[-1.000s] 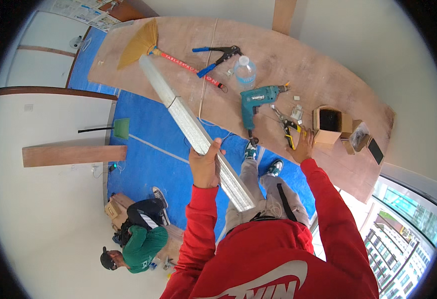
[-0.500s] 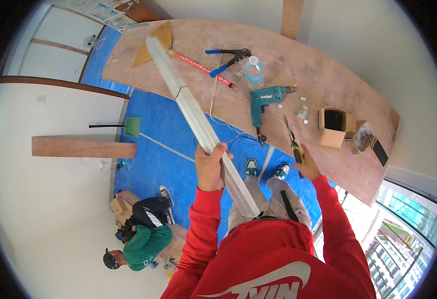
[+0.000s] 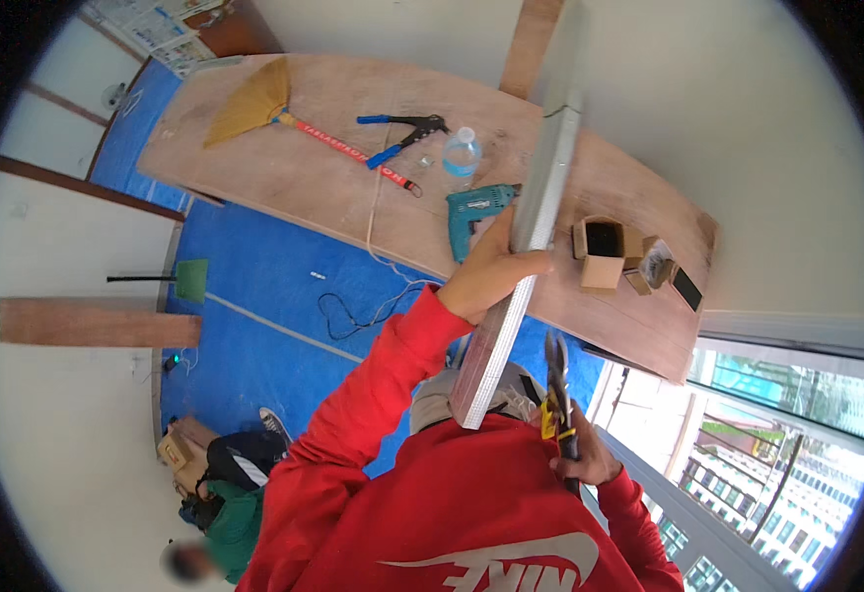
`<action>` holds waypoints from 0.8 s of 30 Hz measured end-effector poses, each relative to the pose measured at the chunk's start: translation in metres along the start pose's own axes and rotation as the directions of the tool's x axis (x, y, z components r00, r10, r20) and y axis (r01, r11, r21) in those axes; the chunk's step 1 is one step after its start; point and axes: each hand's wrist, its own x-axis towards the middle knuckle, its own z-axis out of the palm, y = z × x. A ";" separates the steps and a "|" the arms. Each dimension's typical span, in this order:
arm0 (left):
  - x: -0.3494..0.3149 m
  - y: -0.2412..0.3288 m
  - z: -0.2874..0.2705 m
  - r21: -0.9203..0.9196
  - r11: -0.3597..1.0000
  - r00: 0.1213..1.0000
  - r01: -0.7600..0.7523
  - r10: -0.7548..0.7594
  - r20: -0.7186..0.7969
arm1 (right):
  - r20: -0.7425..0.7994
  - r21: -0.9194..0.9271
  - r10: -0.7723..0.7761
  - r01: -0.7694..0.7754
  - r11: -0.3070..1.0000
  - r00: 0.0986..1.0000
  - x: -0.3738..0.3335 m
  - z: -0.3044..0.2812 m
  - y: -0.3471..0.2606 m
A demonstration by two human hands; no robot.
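Silver metal channel, tilted — left hand clamped around it, yellow-and-black snips — right hand wrapped around the handles, teal drill lying on wooden worktop.

Head camera: fisheye, worn on the head as the left of a side-by-side pair. It looks steeply down past the red sweatshirt, close below. Hands fall at near range; the tabletop and blue floor covering lie farther off. Straight edges bow.
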 end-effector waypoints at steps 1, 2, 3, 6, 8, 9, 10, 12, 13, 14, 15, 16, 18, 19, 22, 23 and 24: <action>0.005 0.001 0.006 0.002 1.000 0.999 0.009 -0.009 0.052 | 0.010 -0.133 -0.024 0.025 0.991 1.000 -0.006 0.005 -0.007; 0.009 0.003 0.011 0.002 1.000 0.995 0.022 -0.022 0.102 | -0.017 -0.282 0.090 -0.091 0.955 0.996 -0.012 0.010 -0.014; 0.012 0.004 0.017 0.001 0.999 0.988 0.035 -0.034 0.148 | -0.013 -0.312 0.072 -0.073 0.947 0.997 -0.017 0.015 -0.020; 0.014 0.005 0.033 0.182 0.982 0.975 0.049 -0.087 0.205 | 0.012 -0.429 0.003 0.002 0.903 1.000 -0.022 0.028 -0.034; 0.016 0.003 0.044 0.190 0.980 0.963 0.054 -0.102 0.250 | 0.000 -0.461 0.011 -0.010 0.887 1.000 -0.021 0.031 -0.040; 0.016 0.002 0.049 0.188 0.982 0.958 0.038 -0.089 0.271 | 0.001 -0.494 -0.006 0.006 0.869 1.000 -0.020 0.030 -0.042; 0.015 0.001 0.053 0.192 0.980 0.955 0.048 -0.101 0.279 | 0.011 -0.457 0.028 -0.020 0.889 1.000 -0.019 0.028 -0.043; 0.016 0.000 0.059 0.168 0.983 0.938 0.080 -0.131 0.322 | 0.028 -0.421 0.053 -0.037 0.906 0.998 -0.017 0.022 -0.043; 0.017 0.000 0.061 0.148 0.985 0.940 0.090 -0.133 0.314 | 0.049 -0.401 0.088 -0.061 0.914 0.995 -0.017 0.017 -0.043; 0.018 0.000 0.064 0.132 0.986 0.941 0.101 -0.137 0.310 | 0.057 -0.383 0.112 -0.082 0.920 0.992 -0.017 0.013 -0.042; 0.019 0.001 0.066 0.115 0.988 0.941 0.100 -0.132 0.312 | 0.062 -0.364 0.130 -0.099 0.926 0.990 -0.018 0.008 -0.042; 0.022 0.001 0.067 0.128 0.986 0.942 0.104 -0.139 0.306 | 0.083 -0.394 0.093 -0.053 0.918 0.992 -0.018 0.002 -0.041; 0.026 0.000 0.073 0.135 0.985 0.942 0.105 -0.142 0.304 | 0.116 -0.449 0.020 0.035 0.893 0.993 -0.019 -0.009 -0.042; 0.029 -0.001 0.077 0.121 0.986 0.941 0.112 -0.144 0.308 | 0.130 -0.417 0.034 0.023 0.909 0.991 -0.020 -0.015 -0.042; 0.039 -0.007 0.087 0.085 0.990 0.949 0.109 -0.129 0.289 | 0.175 -0.383 0.035 0.035 0.923 0.984 -0.020 -0.036 -0.045; 0.042 -0.010 0.089 0.077 0.992 0.955 0.101 -0.118 0.273 | 0.194 -0.400 0.035 0.047 0.915 0.980 -0.019 -0.044 -0.046; 0.044 -0.013 0.092 0.072 0.994 0.961 0.084 -0.100 0.256 | 0.211 -0.411 0.026 0.065 0.909 0.977 -0.019 -0.052 -0.048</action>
